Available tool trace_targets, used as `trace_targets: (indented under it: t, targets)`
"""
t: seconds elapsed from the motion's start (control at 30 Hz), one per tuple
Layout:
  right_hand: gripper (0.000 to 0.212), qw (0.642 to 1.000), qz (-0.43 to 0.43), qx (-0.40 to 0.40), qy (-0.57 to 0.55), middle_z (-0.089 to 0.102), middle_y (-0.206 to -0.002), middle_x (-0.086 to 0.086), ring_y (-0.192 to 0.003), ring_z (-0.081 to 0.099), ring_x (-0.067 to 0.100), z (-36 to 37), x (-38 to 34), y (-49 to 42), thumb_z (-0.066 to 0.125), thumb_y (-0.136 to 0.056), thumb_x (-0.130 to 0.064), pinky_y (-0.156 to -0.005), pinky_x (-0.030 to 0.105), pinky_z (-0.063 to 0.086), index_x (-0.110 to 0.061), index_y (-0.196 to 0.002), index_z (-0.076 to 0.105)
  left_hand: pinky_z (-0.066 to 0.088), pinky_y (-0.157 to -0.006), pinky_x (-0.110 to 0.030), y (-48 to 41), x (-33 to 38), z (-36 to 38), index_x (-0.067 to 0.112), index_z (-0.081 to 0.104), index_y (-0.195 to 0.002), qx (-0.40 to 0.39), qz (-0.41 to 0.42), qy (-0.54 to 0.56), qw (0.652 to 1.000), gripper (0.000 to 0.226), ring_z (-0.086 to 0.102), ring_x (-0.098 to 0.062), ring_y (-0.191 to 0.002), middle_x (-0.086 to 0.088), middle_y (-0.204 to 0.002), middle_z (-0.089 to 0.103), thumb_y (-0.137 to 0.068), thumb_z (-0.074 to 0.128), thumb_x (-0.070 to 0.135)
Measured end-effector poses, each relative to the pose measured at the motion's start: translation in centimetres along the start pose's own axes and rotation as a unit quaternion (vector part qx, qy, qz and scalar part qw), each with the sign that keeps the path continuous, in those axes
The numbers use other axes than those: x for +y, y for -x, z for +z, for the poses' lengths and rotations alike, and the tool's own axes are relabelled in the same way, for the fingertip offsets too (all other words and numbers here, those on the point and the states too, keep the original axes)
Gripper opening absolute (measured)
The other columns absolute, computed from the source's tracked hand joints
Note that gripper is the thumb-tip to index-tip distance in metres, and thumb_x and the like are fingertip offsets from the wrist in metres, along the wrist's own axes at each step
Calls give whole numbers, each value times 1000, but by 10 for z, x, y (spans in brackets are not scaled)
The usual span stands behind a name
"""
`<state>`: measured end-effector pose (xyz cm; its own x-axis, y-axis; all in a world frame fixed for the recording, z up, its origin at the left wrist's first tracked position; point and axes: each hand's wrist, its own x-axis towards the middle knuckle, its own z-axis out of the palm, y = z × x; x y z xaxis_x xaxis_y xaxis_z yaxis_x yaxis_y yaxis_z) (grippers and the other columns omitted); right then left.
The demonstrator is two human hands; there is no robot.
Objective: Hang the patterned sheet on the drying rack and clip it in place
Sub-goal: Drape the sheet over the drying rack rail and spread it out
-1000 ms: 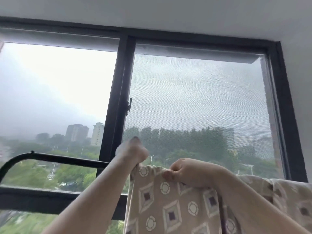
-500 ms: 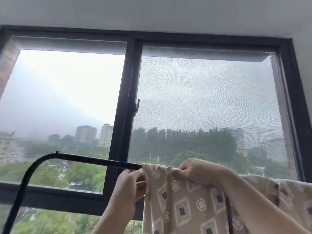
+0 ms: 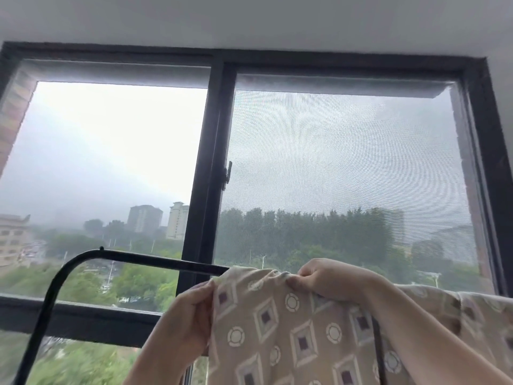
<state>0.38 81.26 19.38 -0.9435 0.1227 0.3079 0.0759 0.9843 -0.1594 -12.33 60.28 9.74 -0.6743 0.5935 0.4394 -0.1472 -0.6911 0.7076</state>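
Observation:
The beige patterned sheet (image 3: pixel 280 326), printed with diamonds and circles, hangs over the black top bar of the drying rack (image 3: pixel 144 259) and drapes down on the near side. My left hand (image 3: pixel 191 320) grips the sheet's left edge just below the bar. My right hand (image 3: pixel 330 279) pinches a bunched fold of the sheet at the top of the bar. More of the sheet lies along the bar at the far right. No clip is visible.
Behind the rack stands a large black-framed window (image 3: pixel 211 168) with a mesh screen (image 3: pixel 347 168) on its right pane. The rack's bare bar curves down at the left (image 3: pixel 47 315). Trees and buildings show outside.
My left hand has dropped from the top of the bar to the sheet's left edge below it. The view has tilted down slightly; my right hand keeps its hold on the fold.

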Motion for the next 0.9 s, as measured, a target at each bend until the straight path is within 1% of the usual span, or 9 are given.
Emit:
trace_targets:
  t: [0.13, 0.2, 0.27, 0.33, 0.4, 0.53, 0.7, 0.77, 0.9]
  targets:
    - [51, 1000, 2, -1, -7, 73, -89, -3, -87, 67, 16, 2, -1, -4, 46, -93, -61, -79, 33, 51, -18, -85, 70, 57, -58, -36, 4, -10, -10, -3, 67, -85, 43, -48, 20, 998, 25, 67, -30, -57, -20, -70, 69, -80, 52, 16]
    - [52, 1000, -1, 3, -7, 74, -89, -3, -85, 68, 15, 2, -1, -6, 46, -93, -61, -78, 33, 52, -16, -87, 71, 58, -63, -39, 13, -26, -18, -6, 71, -93, 66, -59, 11, 996, 35, 70, -33, -65, -24, -79, 71, -74, 67, 23]
    - [52, 1000, 1, 4, -5, 74, -89, -1, -85, 68, 16, 3, 1, -6, 46, -94, -60, -78, 32, 52, -15, -88, 71, 58, -51, -33, 22, -42, -30, -8, 75, -75, 75, -50, -26, 996, 45, 70, -30, -58, -26, -74, 70, -51, 94, 25]
    - [52, 1000, 8, 7, -15, 74, -91, -1, -88, 69, 17, 4, 4, -7, 46, -94, -60, -80, 32, 52, -15, -90, 72, 53, -42, -26, 29, -49, -35, -7, 74, -63, 86, 2, -64, 994, 13, 68, -27, -50, -25, -65, 68, -73, 78, -1]
    - [51, 999, 17, 4, -32, 75, -91, -4, -88, 69, 14, 3, 6, -8, 46, -93, -60, -82, 33, 53, -16, -90, 73, 53, -42, -26, 26, -46, -36, -9, 73, -66, 88, 43, -70, 993, 26, 66, -27, -49, -25, -65, 68, -83, 53, -9]
    - [50, 998, 28, -16, -56, 75, -91, -5, -87, 70, 13, 3, 9, -10, 46, -94, -59, -87, 34, 55, -17, -91, 74, 54, -44, -29, 19, -24, -13, -1, 74, -67, 97, 115, -66, 986, 19, 64, -26, -47, -22, -63, 67, -73, 59, 8]
    - [50, 998, 40, 7, -51, 72, -79, -6, -65, 62, 6, 1, 9, -13, 46, -96, -55, -66, 23, 50, -14, -88, 73, 49, -49, -28, -2, 11, 15, 7, 75, -68, 101, 176, -166, 965, 24, 57, -21, -49, -14, -59, 64, -87, 61, 10]
    - [50, 997, 46, 17, -51, 72, -81, -1, -65, 61, 9, -1, 9, -14, 46, -96, -55, -68, 25, 49, -14, -87, 73, 49, -54, -30, -13, 29, 37, 9, 75, -69, 76, 208, -201, 954, 24, 56, -22, -53, -13, -60, 63, -89, 61, 12]
    - [53, 998, 32, 0, -55, 69, -66, -11, -58, 58, 1, -8, 2, -10, 47, -94, -60, -68, 24, 50, -22, -64, 69, 52, -61, -36, -59, 63, 69, 5, 75, -78, 89, 250, -249, 931, 20, 58, -23, -60, -15, -70, 64, -90, 65, 17]
